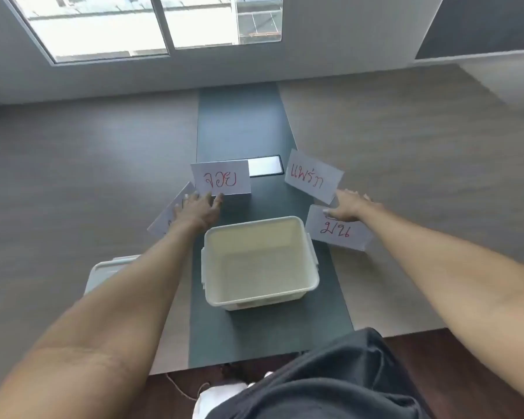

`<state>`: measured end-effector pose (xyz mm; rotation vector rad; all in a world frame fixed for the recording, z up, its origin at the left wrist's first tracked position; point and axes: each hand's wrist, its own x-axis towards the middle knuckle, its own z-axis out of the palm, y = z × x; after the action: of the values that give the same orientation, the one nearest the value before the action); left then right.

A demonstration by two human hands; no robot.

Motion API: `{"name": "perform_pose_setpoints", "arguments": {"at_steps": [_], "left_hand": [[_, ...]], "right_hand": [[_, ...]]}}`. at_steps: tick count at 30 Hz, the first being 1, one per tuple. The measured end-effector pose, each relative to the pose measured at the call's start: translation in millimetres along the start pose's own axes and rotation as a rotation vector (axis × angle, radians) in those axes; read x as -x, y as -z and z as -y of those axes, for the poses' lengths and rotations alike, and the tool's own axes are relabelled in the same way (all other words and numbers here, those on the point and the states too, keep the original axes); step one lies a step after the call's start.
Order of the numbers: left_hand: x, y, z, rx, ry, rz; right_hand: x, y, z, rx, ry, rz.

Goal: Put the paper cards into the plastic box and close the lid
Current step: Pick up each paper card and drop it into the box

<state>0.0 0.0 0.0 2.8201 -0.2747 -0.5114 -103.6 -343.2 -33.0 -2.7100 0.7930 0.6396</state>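
Note:
An open, empty white plastic box (312, 261) stands on the dark middle strip of the table. Its lid (103, 272) lies to the left, partly hidden under my left forearm. My left hand (198, 211) pinches the bottom edge of a white paper card with red writing (221, 178), raised off the table. Another card (168, 220) lies beneath that hand. My right hand (347, 208) grips the lower corner of a second lifted card (313, 176). A further card with red writing (338, 232) lies under my right wrist, right of the box.
A glossy dark rectangle (265, 168), like a phone, is on the dark strip (242, 128) behind the cards. The wooden table (406, 146) stretches to both sides. A window and wall lie beyond. My dark clothing fills the bottom edge.

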Motion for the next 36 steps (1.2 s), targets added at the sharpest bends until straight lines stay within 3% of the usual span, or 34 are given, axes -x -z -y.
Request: {"name": "perform_pose_setpoints", "arguments": {"at_steps": [9,19,30,36], "left_hand": [[24,-53,31,0.13,0.06,0.07],[37,-74,32,0.671,0.155,0.073],[25,-77,19,0.703,0.129,0.001],[16,-82,19,0.653,0.127,-0.024]], "right_hand": [[19,-24,-6,0.038,-0.031,0.041],[27,-13,1,-0.047,0.038,0.065],[23,61,28,-0.052,0.099,-0.034],[46,110,63,-0.095,0.261,-0.114]]}}
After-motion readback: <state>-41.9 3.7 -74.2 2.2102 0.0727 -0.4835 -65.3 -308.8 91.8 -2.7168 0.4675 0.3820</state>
